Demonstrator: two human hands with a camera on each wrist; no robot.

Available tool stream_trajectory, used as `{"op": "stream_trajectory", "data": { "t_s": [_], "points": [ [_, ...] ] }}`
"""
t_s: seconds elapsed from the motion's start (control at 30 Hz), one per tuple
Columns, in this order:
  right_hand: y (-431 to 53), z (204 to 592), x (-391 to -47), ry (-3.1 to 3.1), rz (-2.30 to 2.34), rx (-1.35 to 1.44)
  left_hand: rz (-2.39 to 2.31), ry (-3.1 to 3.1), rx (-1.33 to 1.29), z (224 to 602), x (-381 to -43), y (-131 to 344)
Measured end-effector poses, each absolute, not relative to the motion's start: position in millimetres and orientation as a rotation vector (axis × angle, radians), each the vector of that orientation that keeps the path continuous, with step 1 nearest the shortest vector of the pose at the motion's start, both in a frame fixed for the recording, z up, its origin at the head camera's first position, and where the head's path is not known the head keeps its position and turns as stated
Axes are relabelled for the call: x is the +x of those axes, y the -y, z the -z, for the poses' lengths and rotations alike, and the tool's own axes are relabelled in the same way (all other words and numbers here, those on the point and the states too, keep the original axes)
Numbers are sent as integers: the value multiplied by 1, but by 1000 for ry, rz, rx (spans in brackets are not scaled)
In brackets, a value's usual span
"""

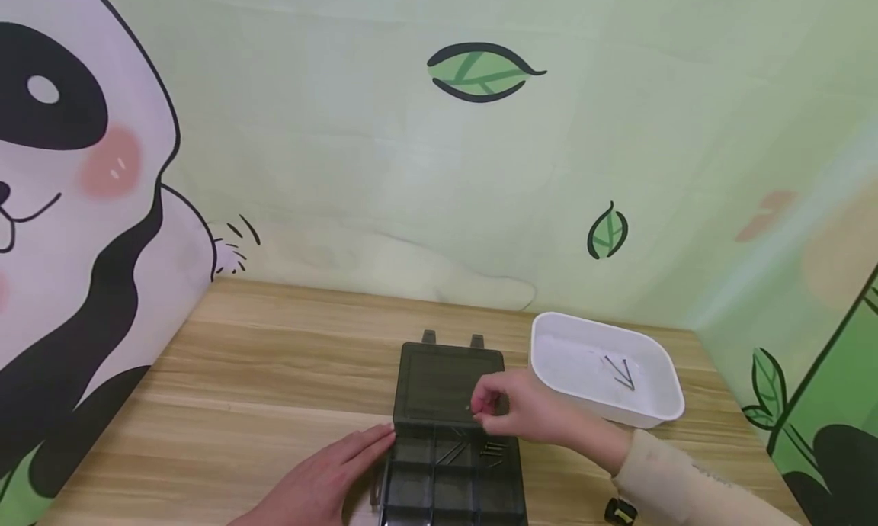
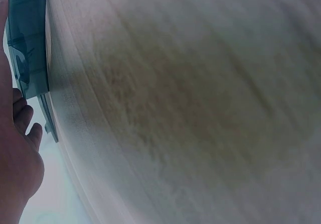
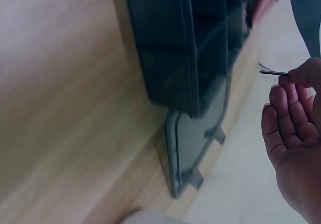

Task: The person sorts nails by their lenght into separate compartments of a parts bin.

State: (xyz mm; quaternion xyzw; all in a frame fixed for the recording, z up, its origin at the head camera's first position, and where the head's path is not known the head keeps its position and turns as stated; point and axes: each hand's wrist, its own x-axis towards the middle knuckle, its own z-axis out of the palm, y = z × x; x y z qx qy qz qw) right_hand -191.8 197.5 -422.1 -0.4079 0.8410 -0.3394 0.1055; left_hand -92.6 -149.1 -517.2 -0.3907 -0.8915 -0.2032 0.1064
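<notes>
A dark organizer box (image 1: 453, 473) with a divided bottom lies opened out on the table, its lid (image 1: 449, 381) folded back flat. My right hand (image 1: 517, 408) is over the lid near the hinge line. In the right wrist view the thumb and finger pinch a thin dark nail (image 3: 273, 73), its pointed tip free; the other fingers are loosely bent. Several nails (image 1: 453, 453) lie in the upper middle compartment, and more short ones (image 1: 492, 451) in the upper right one. My left hand (image 1: 329, 473) rests its fairly straight fingertips against the box's left side.
A white tray (image 1: 604, 370) holding a few nails (image 1: 623, 373) stands right of the lid, beneath my right forearm's far side. A small black and yellow object (image 1: 620, 511) lies by the right sleeve. The wooden table (image 1: 295, 335) meets a printed wall cloth behind.
</notes>
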Motion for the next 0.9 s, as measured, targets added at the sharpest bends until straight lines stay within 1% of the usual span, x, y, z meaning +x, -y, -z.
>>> {"op": "stream_trajectory", "data": {
  "t_s": [0.47,0.9],
  "points": [
    [-183,442,-178,-2386,1094,-1131,655,2673,-1123,516,-90,148],
    [-180,447,-178,-2411,1001,-1192,641,2674,-1135,513,-93,148]
  ]
}}
